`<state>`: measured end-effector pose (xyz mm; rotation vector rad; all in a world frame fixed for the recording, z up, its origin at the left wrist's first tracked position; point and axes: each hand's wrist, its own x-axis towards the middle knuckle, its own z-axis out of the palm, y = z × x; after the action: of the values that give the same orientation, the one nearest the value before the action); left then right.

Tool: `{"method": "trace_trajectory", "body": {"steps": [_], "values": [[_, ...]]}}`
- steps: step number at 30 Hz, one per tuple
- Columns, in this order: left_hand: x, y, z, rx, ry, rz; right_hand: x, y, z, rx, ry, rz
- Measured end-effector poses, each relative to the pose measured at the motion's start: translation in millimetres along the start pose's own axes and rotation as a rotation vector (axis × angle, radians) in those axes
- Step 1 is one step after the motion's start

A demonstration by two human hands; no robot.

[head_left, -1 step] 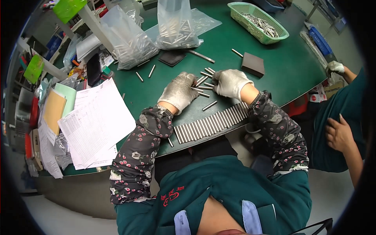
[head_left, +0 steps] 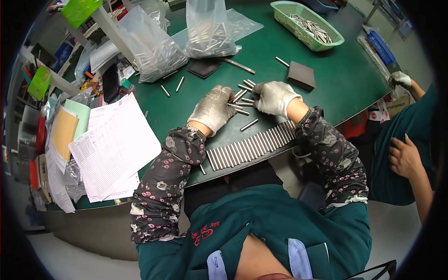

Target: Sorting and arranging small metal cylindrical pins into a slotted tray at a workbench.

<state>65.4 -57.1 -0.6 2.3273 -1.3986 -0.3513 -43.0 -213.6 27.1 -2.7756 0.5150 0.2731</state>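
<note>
My left hand (head_left: 213, 108), in a pale work glove, curls its fingers at the left side of a small heap of loose metal pins (head_left: 241, 96). Several pin ends stick out by its fingertips. Facing it, my gloved right hand (head_left: 276, 99) has bent fingers closed on pins at the heap's right side; the fingertips are partly hidden. One pin (head_left: 249, 125) lies alone just nearer to me. Along the table's front edge runs a close row of metal pins (head_left: 252, 145), side by side. A single pin (head_left: 203, 169) lies left of the row, beside my left sleeve.
Beyond my hands are a dark block (head_left: 301, 76), a flat black piece (head_left: 204, 69) and a metal bar (head_left: 240, 66). Two clear bags of pins (head_left: 159, 56) and a green basket (head_left: 305, 28) stand farther back. Papers (head_left: 114, 144) cover the left; a co-worker's hand (head_left: 404, 157) is right.
</note>
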Motion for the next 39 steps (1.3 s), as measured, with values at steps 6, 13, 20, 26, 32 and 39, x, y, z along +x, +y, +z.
{"method": "trace_trajectory", "body": {"steps": [6,13,20,26,32,39], "values": [[-2,-4,1,-0.126,0.082,0.072,1,-17,0,-0.07,0.016,-0.082],[-11,4,-2,-0.046,0.045,0.061,-1,11,-1,-0.168,0.086,-0.177],[-14,18,3,0.026,0.03,-0.001,-20,45,0,-0.246,0.18,-0.291],[-18,35,-1,0.074,-0.043,-0.122,-32,74,-4,-0.291,0.157,-0.163],[-20,35,0,0.113,-0.069,-0.096,-68,111,2,-0.253,0.294,-0.086],[-13,33,11,0.053,-0.016,-0.012,-93,120,20,0.064,0.429,-0.321]]}}
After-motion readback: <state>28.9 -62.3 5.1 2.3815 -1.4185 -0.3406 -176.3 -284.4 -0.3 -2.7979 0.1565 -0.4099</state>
